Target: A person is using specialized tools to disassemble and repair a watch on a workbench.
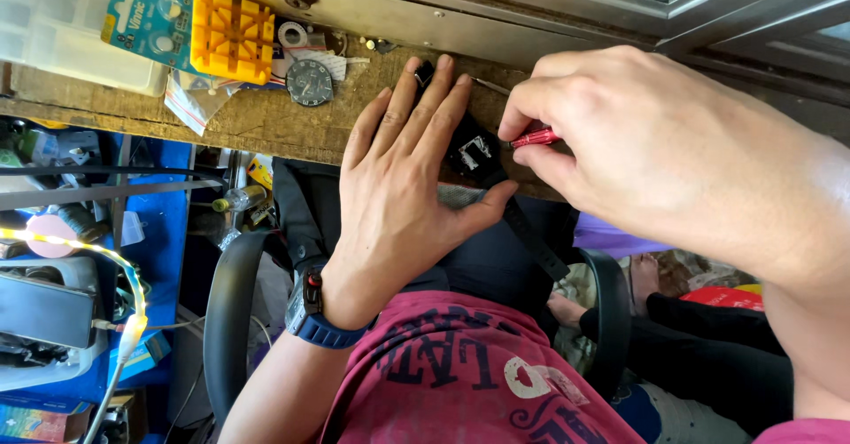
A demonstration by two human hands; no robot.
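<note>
My left hand lies flat, fingers together, pressing a black watch against the worn wooden bench top. The watch's black strap trails down past my thumb over the bench edge. My right hand pinches a small red-handled tool, its tip at the watch case next to my left fingertips. A blue wristwatch sits on my left wrist.
A loose round watch face lies on the bench by a yellow plastic holder, a teal battery card, a tape roll and a clear plastic box. A black chair armrest and cluttered blue shelves are at left.
</note>
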